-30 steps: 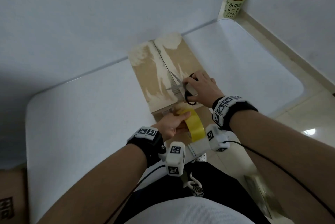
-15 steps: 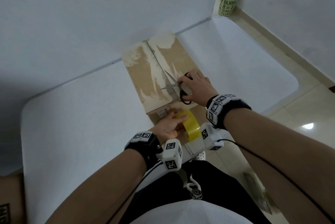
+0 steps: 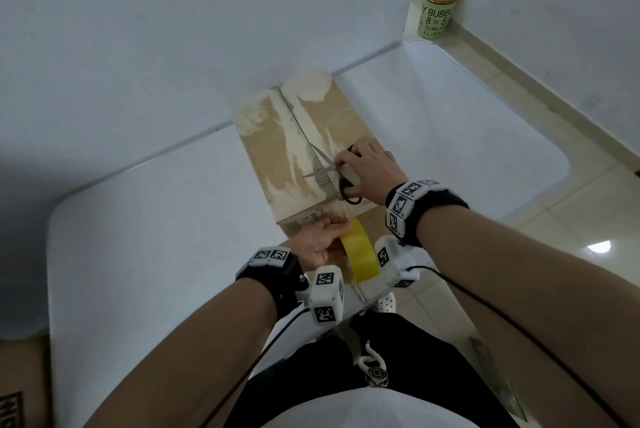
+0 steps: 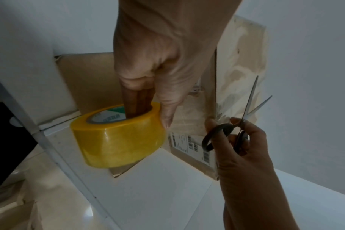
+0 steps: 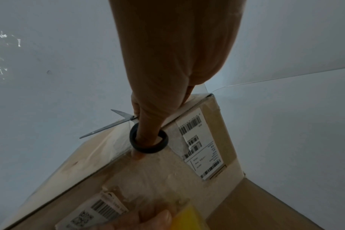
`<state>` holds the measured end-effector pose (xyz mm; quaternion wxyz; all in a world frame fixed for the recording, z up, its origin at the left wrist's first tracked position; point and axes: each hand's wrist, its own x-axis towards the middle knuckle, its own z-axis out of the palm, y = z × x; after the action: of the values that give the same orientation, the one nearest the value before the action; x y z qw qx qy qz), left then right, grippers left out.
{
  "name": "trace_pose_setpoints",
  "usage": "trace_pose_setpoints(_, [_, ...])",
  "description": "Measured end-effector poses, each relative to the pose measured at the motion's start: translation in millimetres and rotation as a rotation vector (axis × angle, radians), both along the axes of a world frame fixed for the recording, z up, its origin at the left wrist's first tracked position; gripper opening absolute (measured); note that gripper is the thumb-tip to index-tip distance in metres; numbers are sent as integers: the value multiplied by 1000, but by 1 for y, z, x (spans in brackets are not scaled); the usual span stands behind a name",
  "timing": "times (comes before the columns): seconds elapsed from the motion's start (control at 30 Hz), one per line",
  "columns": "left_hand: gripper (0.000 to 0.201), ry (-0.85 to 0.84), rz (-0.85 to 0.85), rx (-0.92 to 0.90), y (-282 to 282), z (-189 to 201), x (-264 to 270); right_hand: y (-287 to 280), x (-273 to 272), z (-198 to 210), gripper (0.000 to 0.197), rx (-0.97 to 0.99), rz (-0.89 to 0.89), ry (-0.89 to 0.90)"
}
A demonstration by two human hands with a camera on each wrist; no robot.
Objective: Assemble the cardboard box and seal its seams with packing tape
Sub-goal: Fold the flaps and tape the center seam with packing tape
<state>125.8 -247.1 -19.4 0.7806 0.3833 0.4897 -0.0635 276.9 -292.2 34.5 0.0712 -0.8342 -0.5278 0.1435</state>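
A brown cardboard box point(image 3: 277, 150) stands on the white table point(image 3: 156, 237), its top flaps closed along a centre seam, with torn paper patches and barcode labels point(image 5: 199, 140). My left hand point(image 3: 320, 239) grips a yellow roll of packing tape point(image 3: 358, 256) at the box's near edge, fingers inside the core point(image 4: 138, 101). My right hand point(image 3: 367, 168) holds black-handled scissors point(image 3: 332, 173) over the box top, blades parted, thumb through one ring point(image 5: 149, 140).
A green paper cup point(image 3: 438, 14) stands on the floor by the wall corner beyond the table. Another cardboard box point(image 3: 20, 382) sits at the far left by the table's edge. A wall runs close behind the box. Tiled floor lies to the right.
Both hands keep their places on the tape and scissors; only the head view has shifted slightly. The scissor blades stay parted over the box top.
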Motion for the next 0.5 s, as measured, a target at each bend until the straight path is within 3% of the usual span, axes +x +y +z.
trace_pose_setpoints(0.3, [11, 31, 21, -5, 0, -4, 0, 1, 1, 7, 52, -50, 29, 3])
trace_pose_setpoints(0.5, [7, 1, 56, -29, -4, -8, 0, -3, 21, 51, 52, -113, -42, 437])
